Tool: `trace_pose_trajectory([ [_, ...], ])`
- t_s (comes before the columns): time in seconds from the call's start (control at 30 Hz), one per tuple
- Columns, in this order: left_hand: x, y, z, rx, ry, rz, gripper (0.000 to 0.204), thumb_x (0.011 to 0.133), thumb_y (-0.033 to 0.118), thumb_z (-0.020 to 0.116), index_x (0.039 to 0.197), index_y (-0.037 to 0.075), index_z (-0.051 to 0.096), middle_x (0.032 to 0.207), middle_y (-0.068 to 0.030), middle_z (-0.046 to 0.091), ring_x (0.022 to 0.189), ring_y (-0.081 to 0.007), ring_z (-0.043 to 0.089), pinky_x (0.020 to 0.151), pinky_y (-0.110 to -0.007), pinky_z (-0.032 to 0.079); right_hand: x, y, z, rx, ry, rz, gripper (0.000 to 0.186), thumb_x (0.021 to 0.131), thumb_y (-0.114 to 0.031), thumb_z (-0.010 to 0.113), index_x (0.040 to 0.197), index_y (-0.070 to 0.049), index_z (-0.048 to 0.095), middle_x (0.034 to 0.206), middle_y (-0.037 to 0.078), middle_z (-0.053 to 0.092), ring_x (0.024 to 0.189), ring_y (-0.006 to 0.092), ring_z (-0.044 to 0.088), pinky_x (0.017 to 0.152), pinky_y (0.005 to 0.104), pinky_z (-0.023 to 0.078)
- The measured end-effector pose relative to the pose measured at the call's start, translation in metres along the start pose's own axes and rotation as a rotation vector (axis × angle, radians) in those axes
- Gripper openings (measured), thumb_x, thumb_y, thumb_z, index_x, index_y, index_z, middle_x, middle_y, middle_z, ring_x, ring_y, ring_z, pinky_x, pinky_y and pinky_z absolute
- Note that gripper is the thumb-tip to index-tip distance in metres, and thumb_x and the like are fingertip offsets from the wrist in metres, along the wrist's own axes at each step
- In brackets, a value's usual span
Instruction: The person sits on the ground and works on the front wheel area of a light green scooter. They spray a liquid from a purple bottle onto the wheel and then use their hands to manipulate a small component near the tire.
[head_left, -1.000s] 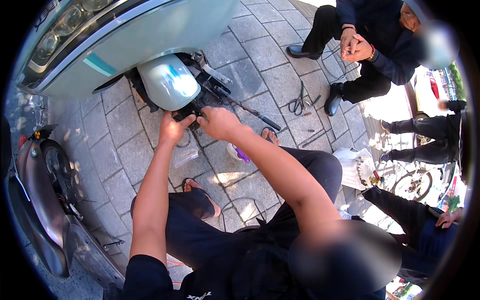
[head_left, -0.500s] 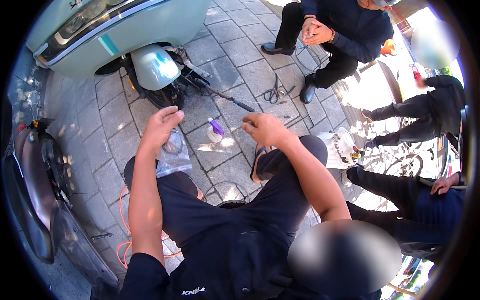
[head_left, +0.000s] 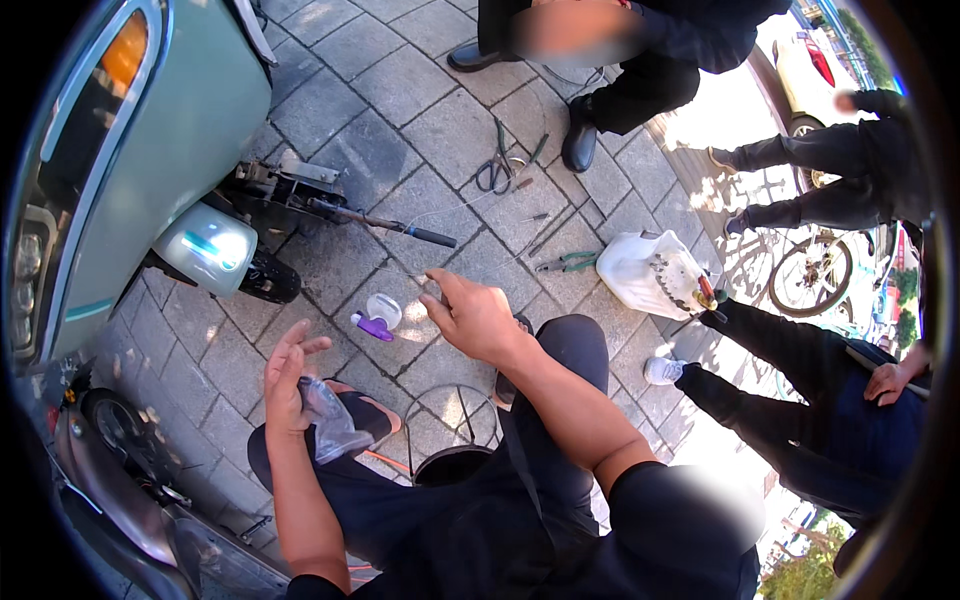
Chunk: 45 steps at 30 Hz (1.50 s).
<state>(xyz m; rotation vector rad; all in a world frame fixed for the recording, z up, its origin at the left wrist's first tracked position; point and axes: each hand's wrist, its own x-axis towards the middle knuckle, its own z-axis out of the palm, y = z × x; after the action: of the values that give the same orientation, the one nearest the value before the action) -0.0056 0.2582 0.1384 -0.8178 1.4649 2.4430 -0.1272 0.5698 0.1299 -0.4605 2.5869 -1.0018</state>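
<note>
My left hand (head_left: 287, 385) is raised above my left knee, its thumb and forefinger apart. A clear plastic bag (head_left: 333, 420) hangs from its lower fingers, with contents I cannot make out. My right hand (head_left: 478, 318) hovers over the paving in front of my right knee, thumb and forefinger curled close together. Whatever is between those fingertips is too small to name. On the ground between my hands lies a small clear bottle (head_left: 383, 308) with a purple spray head (head_left: 373, 327). Beyond it, a rod with a black grip (head_left: 432, 237) sticks out from the pale green scooter (head_left: 170, 130).
Scissors (head_left: 495, 176) and green-handled pliers (head_left: 568, 263) lie on the paving. A white cut-open container (head_left: 640, 270) stands right of them. A crouching person's shoe (head_left: 579, 135) is ahead; other people stand at right. A dark scooter (head_left: 120, 500) is at lower left.
My view has turned, so the green scooter now sits further left and the white container shows fully. My left fingers have spread a little; the plastic bag still hangs from that hand.
</note>
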Motion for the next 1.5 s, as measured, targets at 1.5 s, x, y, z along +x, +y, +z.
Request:
trace_pose_trajectory([
  [1.5,-0.594,-0.343,0.752,1.526,-1.368,-0.422,0.054,0.109,0.052,0.063,0.143,0.011,0.054,0.115,-0.0071,0.069,0.081,-0.0183,0.067,0.063,-0.033,0.058,-0.963,-0.109,-0.19,1.098,2.017,1.467,0.043,0.099,-0.03,0.072,0.13,-0.001,0.076,0.115,0.017,0.081,0.104,0.0252,0.077,0.094,0.0387,0.058],
])
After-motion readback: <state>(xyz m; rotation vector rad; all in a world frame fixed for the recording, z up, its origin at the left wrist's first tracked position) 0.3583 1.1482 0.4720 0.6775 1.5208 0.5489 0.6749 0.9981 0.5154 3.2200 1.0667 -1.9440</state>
